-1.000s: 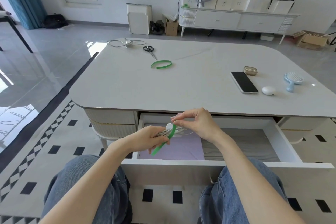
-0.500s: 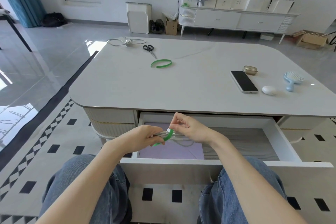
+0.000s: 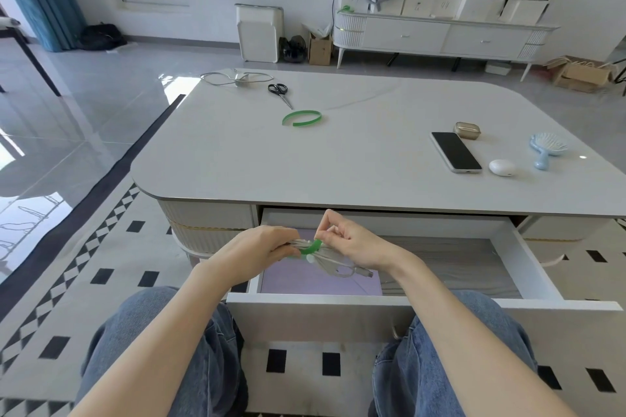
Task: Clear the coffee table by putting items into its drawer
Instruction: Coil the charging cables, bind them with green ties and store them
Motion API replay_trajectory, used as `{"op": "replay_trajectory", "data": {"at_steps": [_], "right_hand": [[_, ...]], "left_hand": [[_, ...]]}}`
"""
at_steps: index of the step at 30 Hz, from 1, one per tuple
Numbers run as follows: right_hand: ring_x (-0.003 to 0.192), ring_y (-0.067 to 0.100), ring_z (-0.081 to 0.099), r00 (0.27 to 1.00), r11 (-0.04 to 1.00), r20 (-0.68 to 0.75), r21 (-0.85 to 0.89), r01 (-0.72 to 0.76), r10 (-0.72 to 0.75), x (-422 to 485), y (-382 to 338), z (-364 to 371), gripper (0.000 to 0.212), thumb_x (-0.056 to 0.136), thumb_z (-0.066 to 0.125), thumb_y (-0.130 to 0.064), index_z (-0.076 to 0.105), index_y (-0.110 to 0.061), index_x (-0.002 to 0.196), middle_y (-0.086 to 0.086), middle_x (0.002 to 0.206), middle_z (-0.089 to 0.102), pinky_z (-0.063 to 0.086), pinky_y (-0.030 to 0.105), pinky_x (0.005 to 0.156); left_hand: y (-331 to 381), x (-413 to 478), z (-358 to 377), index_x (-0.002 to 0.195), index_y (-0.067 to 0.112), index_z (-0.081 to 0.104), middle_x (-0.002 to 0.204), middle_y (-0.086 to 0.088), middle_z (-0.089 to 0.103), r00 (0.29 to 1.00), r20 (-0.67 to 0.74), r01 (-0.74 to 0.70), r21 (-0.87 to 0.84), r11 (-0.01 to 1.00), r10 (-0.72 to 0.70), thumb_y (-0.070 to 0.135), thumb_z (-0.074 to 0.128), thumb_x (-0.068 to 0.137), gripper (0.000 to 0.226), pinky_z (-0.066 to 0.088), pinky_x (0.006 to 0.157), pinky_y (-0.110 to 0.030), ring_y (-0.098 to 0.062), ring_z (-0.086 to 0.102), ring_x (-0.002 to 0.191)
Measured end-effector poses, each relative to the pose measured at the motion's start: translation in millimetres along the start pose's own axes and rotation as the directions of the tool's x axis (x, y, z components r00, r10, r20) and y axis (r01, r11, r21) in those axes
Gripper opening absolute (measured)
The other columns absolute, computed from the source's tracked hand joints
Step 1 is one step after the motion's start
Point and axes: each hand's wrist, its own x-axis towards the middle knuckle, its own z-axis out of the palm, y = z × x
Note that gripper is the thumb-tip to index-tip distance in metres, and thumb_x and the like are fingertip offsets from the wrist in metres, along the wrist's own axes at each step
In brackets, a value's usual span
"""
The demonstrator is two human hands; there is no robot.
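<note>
Cable bundle [image 3: 333,262], bound by a green strap [image 3: 311,247], hangs over the open drawer [image 3: 537,267]; left hand [image 3: 261,252] grips and hides one end, right hand [image 3: 352,244] pinches the strap.

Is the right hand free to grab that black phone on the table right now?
Probably not yet: the right hand pinches the green strap round the cable bundle, which the left hand grips. Nothing stands between it and the phone, though.
</note>
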Motion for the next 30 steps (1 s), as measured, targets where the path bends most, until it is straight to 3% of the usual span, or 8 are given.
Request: {"op": "replay_trajectory", "data": {"at_steps": [4,6,11,14,17,21,25,30], "right_hand": [[0.066,0.008,0.043,0.999,0.999,-0.053,0.052,0.008,-0.005,0.7,-0.7,-1.1,0.014,0.099,0.050,-0.030,0.052,-0.019,0.091,-0.009,0.074,0.051,0.037,0.023,0.066],[0.060,0.006,0.042,0.996,0.993,-0.083,0.114,-0.016,0.026,3.3,0.5,0.6,0.014,0.098,0.054,-0.029,0.053,-0.019,0.088,-0.010,0.068,0.050,0.035,0.019,0.058],[0.049,-0.003,0.049,0.967,0.945,-0.205,0.317,-0.079,0.149,6.9,-0.9,2.3,0.013,0.089,0.068,-0.026,0.065,-0.013,0.085,-0.008,0.065,0.058,0.034,0.010,0.045],[0.056,0.001,0.054,0.952,0.925,-0.238,0.369,-0.093,0.191,5.7,-1.1,3.4,0.019,0.084,0.073,-0.024,0.073,-0.006,0.092,-0.005,0.070,0.066,0.037,0.012,0.049],[0.046,-0.005,0.051,0.944,0.922,-0.266,0.378,-0.086,0.197,4.0,-2.3,5.8,0.012,0.084,0.073,-0.020,0.072,-0.009,0.089,-0.006,0.066,0.065,0.035,0.008,0.045],[0.054,-0.007,0.054,0.922,0.951,-0.349,0.304,-0.059,0.169,5.5,-1.5,9.4,0.018,0.083,0.073,-0.035,0.059,-0.023,0.080,-0.003,0.083,0.069,0.039,0.017,0.058],[0.090,0.014,0.068,0.944,0.927,-0.308,0.374,0.009,0.115,4.7,-5.5,8.5,0.016,0.090,0.065,-0.035,0.060,-0.020,0.085,0.002,0.097,0.075,0.048,0.033,0.082],[0.098,0.016,0.065,0.965,0.916,-0.253,0.399,0.034,0.075,-0.1,-11.9,7.3,0.024,0.089,0.066,-0.037,0.066,-0.016,0.100,0.003,0.110,0.072,0.049,0.029,0.084]], "left_hand": [[-0.1,-0.1,-0.2,0.093,0.017,0.057,0.097,0.009,0.046,0.993,-0.100,-0.056,0.086,0.995,0.065,0.036,0.046,0.099,0.022,0.040,0.061,-0.033,-0.010,0.043,0.063],[0.0,0.5,0.1,0.095,0.021,0.058,0.107,0.015,0.045,0.989,-0.123,-0.064,0.106,0.992,0.077,0.036,0.046,0.099,0.019,0.039,0.059,-0.031,-0.008,0.043,0.062],[6.0,1.8,0.2,0.079,0.026,0.047,0.061,0.018,0.044,0.979,-0.200,-0.012,0.157,0.987,0.044,0.032,0.049,0.098,0.021,0.028,0.050,-0.020,-0.011,0.042,0.061],[12.4,2.1,2.7,0.082,0.027,0.059,0.056,0.019,0.048,0.970,-0.245,0.043,0.106,0.993,-0.016,0.030,0.051,0.096,0.016,0.028,0.049,-0.019,-0.006,0.045,0.057],[15.9,4.0,4.4,0.080,0.027,0.062,0.054,0.012,0.051,0.969,-0.237,0.088,0.053,0.995,-0.073,0.028,0.053,0.094,0.017,0.029,0.048,-0.021,-0.001,0.049,0.059],[14.6,5.5,4.6,0.079,0.027,0.063,0.057,0.013,0.054,0.975,-0.192,0.117,0.009,0.993,-0.113,0.027,0.054,0.093,0.018,0.031,0.049,-0.022,0.000,0.051,0.058],[8.4,6.7,3.8,0.073,0.027,0.064,0.064,0.004,0.065,0.970,-0.158,0.164,-0.136,0.977,-0.184,0.030,0.055,0.093,0.022,0.038,0.052,-0.025,-0.010,0.047,0.049],[4.2,6.6,0.6,0.071,0.022,0.067,0.071,0.006,0.069,0.966,-0.123,0.179,-0.324,0.929,-0.229,0.029,0.058,0.093,0.024,0.043,0.058,-0.024,-0.006,0.052,0.056]]}}
